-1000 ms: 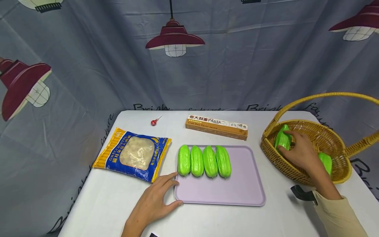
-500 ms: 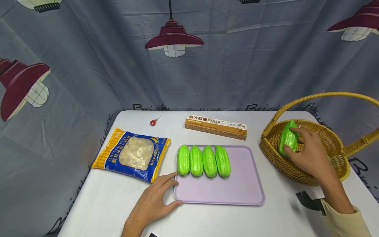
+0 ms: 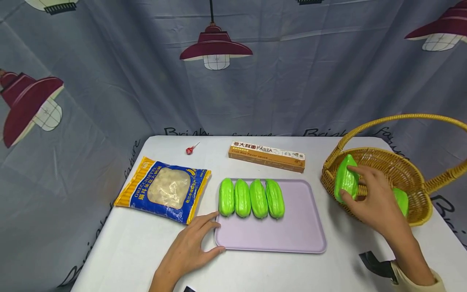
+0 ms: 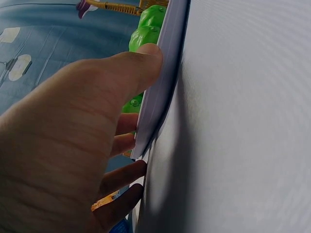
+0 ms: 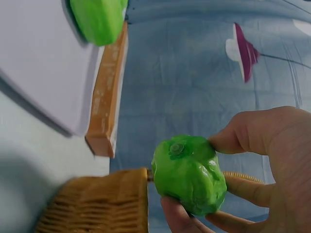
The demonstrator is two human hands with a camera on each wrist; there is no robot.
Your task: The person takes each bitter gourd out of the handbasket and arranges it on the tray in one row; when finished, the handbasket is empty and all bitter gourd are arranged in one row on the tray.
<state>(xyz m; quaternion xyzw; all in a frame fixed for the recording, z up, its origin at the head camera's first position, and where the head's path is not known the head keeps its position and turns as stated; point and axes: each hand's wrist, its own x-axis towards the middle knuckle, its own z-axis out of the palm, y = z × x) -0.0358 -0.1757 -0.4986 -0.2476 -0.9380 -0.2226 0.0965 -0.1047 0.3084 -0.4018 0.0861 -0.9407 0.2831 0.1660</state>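
Note:
In the head view my right hand (image 3: 377,198) holds a bright green ridged cucumber (image 3: 346,179) between thumb and fingers, over the near left rim of the wicker basket (image 3: 419,178). The right wrist view shows the lumpy end of this cucumber (image 5: 187,174) in the grip. Another green cucumber (image 3: 401,200) lies in the basket, partly hidden by my hand. Several more cucumbers (image 3: 258,198) lie side by side along the back left of the lilac tray (image 3: 299,233). My left hand (image 3: 189,247) touches the tray's front left corner, its fingers spread and thumb on the rim (image 4: 158,97).
A blue and yellow bag of orecchiette (image 3: 169,188) lies left of the tray. Behind the tray are a pasta box (image 3: 266,157) and a red lollipop (image 3: 189,151). The basket's tall handle (image 3: 401,117) arches above it at the table's right side.
My right hand first shifted right inside the basket, then rose and moved left to the rim with the cucumber. The left hand and tray stay in place.

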